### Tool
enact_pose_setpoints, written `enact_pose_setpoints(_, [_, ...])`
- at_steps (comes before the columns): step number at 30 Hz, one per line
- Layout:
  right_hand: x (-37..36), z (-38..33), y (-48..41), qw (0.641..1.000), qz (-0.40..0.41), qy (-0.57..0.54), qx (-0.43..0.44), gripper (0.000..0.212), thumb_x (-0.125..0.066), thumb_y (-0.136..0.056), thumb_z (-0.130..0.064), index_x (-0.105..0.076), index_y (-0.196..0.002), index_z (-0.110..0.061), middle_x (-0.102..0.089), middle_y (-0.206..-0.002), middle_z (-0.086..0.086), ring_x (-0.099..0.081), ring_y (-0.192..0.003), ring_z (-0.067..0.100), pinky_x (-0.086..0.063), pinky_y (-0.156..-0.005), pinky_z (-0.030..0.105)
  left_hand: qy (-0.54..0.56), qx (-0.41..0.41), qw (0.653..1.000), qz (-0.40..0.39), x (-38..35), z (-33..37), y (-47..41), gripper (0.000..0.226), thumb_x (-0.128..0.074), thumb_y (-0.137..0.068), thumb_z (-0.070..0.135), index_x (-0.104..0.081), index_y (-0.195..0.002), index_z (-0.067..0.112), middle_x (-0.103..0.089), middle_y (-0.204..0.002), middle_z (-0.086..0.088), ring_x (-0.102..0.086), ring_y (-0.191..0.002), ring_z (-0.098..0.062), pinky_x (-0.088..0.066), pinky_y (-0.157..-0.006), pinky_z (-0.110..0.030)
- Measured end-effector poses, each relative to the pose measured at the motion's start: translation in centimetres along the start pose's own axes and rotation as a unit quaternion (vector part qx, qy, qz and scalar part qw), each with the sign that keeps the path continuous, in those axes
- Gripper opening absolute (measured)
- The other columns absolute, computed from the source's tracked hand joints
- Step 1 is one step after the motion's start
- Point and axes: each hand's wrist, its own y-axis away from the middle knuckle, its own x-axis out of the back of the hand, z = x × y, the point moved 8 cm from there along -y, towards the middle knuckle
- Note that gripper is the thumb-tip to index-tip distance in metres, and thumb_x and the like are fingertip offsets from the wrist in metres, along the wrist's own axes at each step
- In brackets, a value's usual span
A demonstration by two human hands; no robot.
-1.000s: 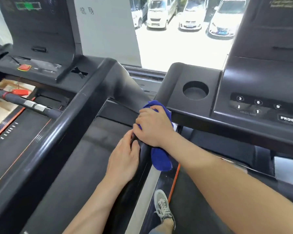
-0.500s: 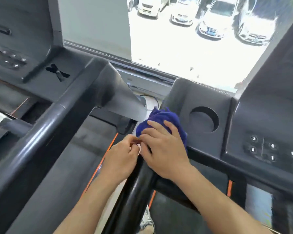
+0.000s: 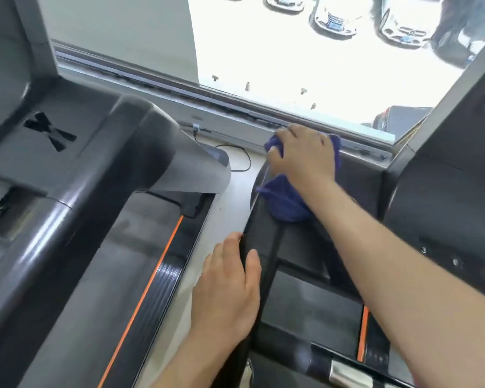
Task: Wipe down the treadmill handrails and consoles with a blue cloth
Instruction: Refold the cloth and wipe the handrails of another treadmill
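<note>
My right hand (image 3: 300,155) presses the blue cloth (image 3: 286,203) onto the front left corner of the right treadmill's console tray (image 3: 356,177), close to the window sill. Part of the cloth hangs below my wrist. My left hand (image 3: 230,289) rests on the black left handrail (image 3: 263,275) of that treadmill, fingers curled over its edge. The console keypad (image 3: 457,261) with number keys lies to the right of my forearm.
A second treadmill stands at the left, with its thick grey handrail (image 3: 67,219) and belt with an orange stripe (image 3: 140,298). A black cable (image 3: 235,155) lies on the floor between the machines. The window (image 3: 319,65) looks onto parked cars.
My right hand has pushed the cloth forward and up along the rail to the console's front corner. My left hand let go near the cloth and now lies lower on the handrail. My view moved forward.
</note>
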Motion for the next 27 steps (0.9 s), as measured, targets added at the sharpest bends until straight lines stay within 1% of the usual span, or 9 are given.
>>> enact_pose_setpoints(2, [-0.7, -2.5, 4.7, 0.998, 0.018, 0.004, 0.059, 0.047, -0.036, -0.087, -0.037, -0.060, -0.123, -0.019, -0.044, -0.147, 0.006, -0.031, -0.140, 0.026, -0.025, -0.109, 0.050, 0.005, -0.005, 1.000, 0.009, 0.2, -0.3, -0.1, 0.059, -0.016, -0.086, 0.055, -0.043, -0.130, 0.026, -0.056, -0.120, 0.004, -0.053, -0.109, -0.022, -0.044, -0.088, -0.041])
enact_pose_setpoints(5, [-0.9, -5.2, 12.2, 0.993, 0.020, -0.010, 0.119, 0.049, -0.035, -0.090, -0.036, -0.061, -0.127, -0.017, -0.045, -0.148, 0.004, -0.034, -0.140, 0.024, -0.026, -0.111, 0.050, 0.044, -0.010, 0.998, 0.044, 0.9, -0.4, 0.1, 0.051, -0.019, -0.089, 0.045, -0.051, -0.123, 0.025, -0.064, -0.113, 0.001, -0.060, -0.102, -0.028, -0.047, -0.082, -0.043])
enact_pose_setpoints(10, [-0.9, -4.7, 18.2, 0.974, -0.016, -0.047, 0.223, 0.054, -0.030, -0.099, -0.045, -0.042, -0.145, -0.020, -0.034, -0.155, 0.000, -0.025, -0.145, 0.018, -0.025, -0.116, 0.045, 0.100, 0.001, 0.986, 0.132, 2.5, -0.8, 1.0, 0.027, -0.037, -0.096, 0.021, -0.051, -0.119, 0.025, -0.063, -0.113, 0.007, -0.059, -0.102, -0.019, -0.042, -0.082, -0.028])
enact_pose_setpoints(15, [0.1, -4.9, 10.4, 0.984, -0.004, -0.040, 0.171, 0.055, -0.025, -0.092, -0.044, -0.065, -0.120, -0.020, -0.054, -0.137, -0.002, -0.034, -0.138, 0.019, -0.018, -0.113, 0.046, 0.002, -0.100, 0.975, 0.198, 3.1, 1.3, 1.8, 0.038, -0.037, -0.090, 0.019, -0.058, -0.120, 0.014, -0.058, -0.118, -0.002, -0.053, -0.107, -0.022, -0.039, -0.095, -0.029])
enact_pose_setpoints(19, [0.0, -8.1, 13.0, 0.961, 0.012, -0.109, 0.252, 0.042, -0.030, -0.093, -0.035, -0.067, -0.104, -0.021, -0.067, -0.110, -0.003, -0.052, -0.120, 0.018, -0.018, -0.112, 0.042, 0.134, -0.093, 0.943, 0.290, 5.6, 1.0, 3.4, 0.046, -0.042, -0.079, -0.001, -0.063, -0.117, 0.014, -0.059, -0.120, 0.005, -0.053, -0.114, -0.007, -0.045, -0.099, -0.034])
enact_pose_setpoints(21, [0.1, -9.8, 18.1, 0.919, 0.026, -0.189, 0.345, 0.034, -0.038, -0.085, -0.028, -0.070, -0.089, -0.016, -0.070, -0.089, -0.001, -0.064, -0.095, 0.021, -0.031, -0.104, 0.039, 0.191, -0.070, 0.944, 0.259, 6.1, 1.0, 3.8, 0.049, -0.043, -0.084, 0.000, -0.062, -0.122, 0.025, -0.057, -0.129, 0.011, -0.050, -0.121, -0.001, -0.042, -0.103, -0.027])
enact_pose_setpoints(23, [0.1, -9.5, 21.4, 0.872, 0.012, -0.308, 0.380, 0.028, -0.048, -0.078, -0.021, -0.071, -0.089, -0.009, -0.072, -0.088, 0.003, -0.064, -0.093, 0.025, -0.038, -0.101, 0.045, 0.181, -0.058, 0.971, 0.142, 4.4, 1.5, 3.5, 0.047, -0.045, -0.093, 0.009, -0.058, -0.122, 0.044, -0.050, -0.138, 0.019, -0.043, -0.128, 0.005, -0.034, -0.107, -0.018])
enact_pose_setpoints(25, [0.3, -8.1, 22.9, 0.871, -0.009, -0.352, 0.342, 0.024, -0.051, -0.075, -0.015, -0.070, -0.089, -0.009, -0.070, -0.090, 0.001, -0.060, -0.099, 0.022, -0.031, -0.108, 0.049, 0.159, -0.033, 0.987, 0.011, 1.9, 1.2, 3.3, 0.036, -0.045, -0.094, 0.035, -0.054, -0.120, 0.057, -0.041, -0.145, 0.024, -0.033, -0.133, 0.011, -0.026, -0.107, -0.014])
enact_pose_setpoints(27, [1.0, -5.3, 24.3, 0.880, 0.032, -0.390, 0.268, 0.016, -0.053, -0.076, -0.008, -0.066, -0.080, -0.015, -0.065, -0.085, -0.006, -0.055, -0.095, 0.015, -0.034, -0.106, 0.046, 0.115, -0.005, 0.992, -0.042, 0.5, 0.5, 3.4, 0.036, -0.044, -0.096, 0.043, -0.049, -0.128, 0.056, -0.032, -0.151, 0.023, -0.025, -0.134, 0.014, -0.021, -0.106, -0.013])
